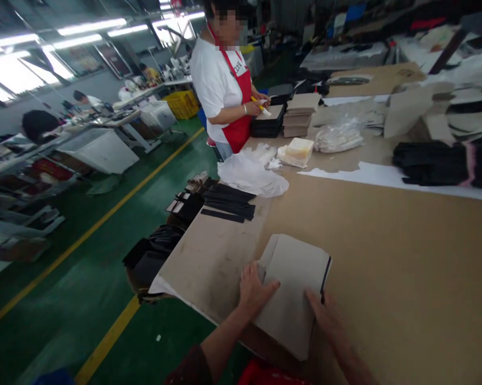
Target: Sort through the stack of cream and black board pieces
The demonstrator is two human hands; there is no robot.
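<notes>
A stack of flat, pale beige panels (295,294) lies on the near part of the brown-covered table, close to its front edge. A dark edge shows along the right side, and a lower layer sticks out at the upper left. My left hand (256,291) holds the stack's left side, with the thumb stretched across the top face. At the right side, my right hand (329,315) grips the edge, its thumb on top and its other fingers partly hidden. Black strips (230,202) lie beyond my left hand on the table's left side.
A co-worker in a red apron (241,101) stands at the table's far left corner, holding a yellow-handled tool (260,100) over a black stack (267,124). Plastic bags (255,171) and beige stacks (301,114) lie nearby. Black pieces (155,254) fill a container beside the table (401,256).
</notes>
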